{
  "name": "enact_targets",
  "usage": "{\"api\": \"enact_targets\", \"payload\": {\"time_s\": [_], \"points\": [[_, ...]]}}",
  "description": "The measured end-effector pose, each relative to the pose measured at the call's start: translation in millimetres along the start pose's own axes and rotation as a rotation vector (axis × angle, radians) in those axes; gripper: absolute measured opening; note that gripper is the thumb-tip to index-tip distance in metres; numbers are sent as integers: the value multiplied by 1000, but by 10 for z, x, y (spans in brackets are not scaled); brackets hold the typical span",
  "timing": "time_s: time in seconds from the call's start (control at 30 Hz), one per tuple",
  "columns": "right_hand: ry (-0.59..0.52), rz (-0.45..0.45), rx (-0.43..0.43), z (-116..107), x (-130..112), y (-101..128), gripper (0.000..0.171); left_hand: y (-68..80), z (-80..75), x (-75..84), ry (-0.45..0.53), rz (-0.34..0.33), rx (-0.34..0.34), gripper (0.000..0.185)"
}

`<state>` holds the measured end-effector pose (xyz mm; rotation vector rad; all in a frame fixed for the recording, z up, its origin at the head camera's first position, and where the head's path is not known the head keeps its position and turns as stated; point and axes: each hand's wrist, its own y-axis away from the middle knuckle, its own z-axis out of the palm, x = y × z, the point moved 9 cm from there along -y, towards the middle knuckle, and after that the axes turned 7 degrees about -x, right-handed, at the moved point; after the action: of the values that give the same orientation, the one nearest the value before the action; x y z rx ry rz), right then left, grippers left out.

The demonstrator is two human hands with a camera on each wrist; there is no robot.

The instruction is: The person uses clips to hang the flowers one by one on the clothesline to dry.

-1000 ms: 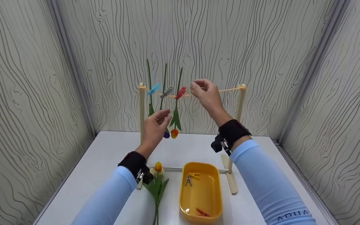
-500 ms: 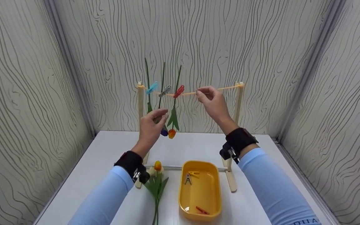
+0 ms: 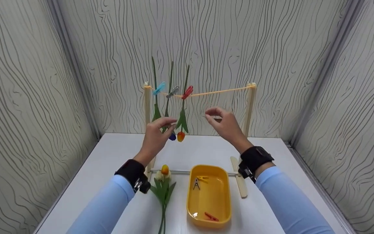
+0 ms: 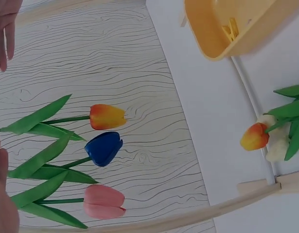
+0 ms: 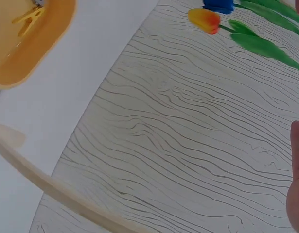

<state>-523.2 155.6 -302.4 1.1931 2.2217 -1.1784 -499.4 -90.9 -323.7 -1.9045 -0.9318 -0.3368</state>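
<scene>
Right hand (image 3: 226, 125) dropped off the string (image 3: 216, 92), empty, fingers loose; left hand (image 3: 156, 136) relaxed beside hanging tulips (image 3: 177, 136), white table (image 3: 109, 162) below.

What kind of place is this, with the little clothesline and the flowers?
Probably a staged tabletop booth rather than a home: wavy-patterned wall panels enclose a white table holding a miniature clothesline and a yellow tray of pegs.

Three artificial tulips (image 3: 177, 125) hang head-down from a yellow string (image 3: 218, 92), each stem clipped by a clothespin. Blooms: orange-yellow, blue, pink.
</scene>
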Motion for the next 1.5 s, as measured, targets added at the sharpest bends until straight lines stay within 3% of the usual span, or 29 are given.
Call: {"api": "enact_targets", "payload": {"time_s": [0.2, 0.4, 0.53, 0.73, 0.93, 1.13, 1.23, 1.4, 1.5], "points": [[186, -51, -177, 289, 221, 288, 21, 178, 155, 17, -148, 129, -147, 23], [378, -129, -395, 585, 413, 649, 20, 522, 457, -35, -248, 192, -407, 24], [382, -78, -546, 796, 534, 886, 22, 783, 624, -151, -341, 188, -579, 26], [390, 28, -754, 1156, 706, 1208, 25, 1186, 818, -401, -483, 224, -750, 26], [403, 164, -893, 1440, 872, 1561, 30, 1591, 1070, -514, -664, 415, -839, 24], [403, 261, -947, 1604, 1026, 1791, 31, 1867, 1232, -534, -722, 560, -840, 21], [418, 296, -945, 1649, 1087, 1853, 30, 1951, 1285, -581, -740, 567, -861, 22], [428, 353, -945, 1722, 1138, 1957, 27, 2088, 1376, -728, -745, 513, -937, 21], [406, 404, -932, 1749, 1159, 2008, 26, 2150, 1420, -769, -750, 526, -945, 22]]}}
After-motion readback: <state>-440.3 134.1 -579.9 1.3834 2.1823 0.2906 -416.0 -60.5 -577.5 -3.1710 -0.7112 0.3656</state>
